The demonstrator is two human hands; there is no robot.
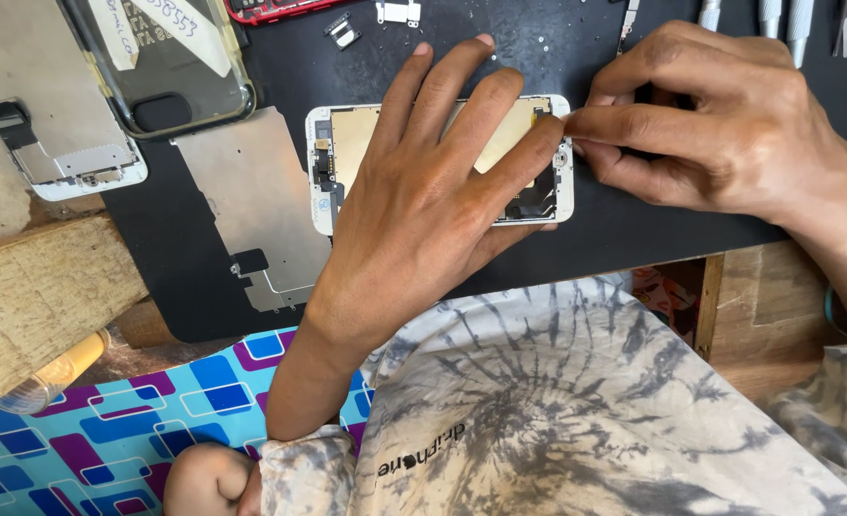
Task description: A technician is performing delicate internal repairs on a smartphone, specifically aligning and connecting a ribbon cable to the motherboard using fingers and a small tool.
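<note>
While left hand [423,201] lies open, flat on phone screen assembly [347,162], right hand [719,124] pinches its edge.

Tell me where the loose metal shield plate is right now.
In the head view, the metal shield plate lies flat on the black mat, left of the white phone screen that the left hand presses down, and below the clear phone case.

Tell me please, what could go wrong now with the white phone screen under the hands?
1. The left hand presses flat on the white screen assembly; hard pressure might crack it.
2. The right hand pinches at its end near thin cables; a slip could tear one.
3. Small loose brackets lie nearby on the black mat and could get knocked away.
</note>
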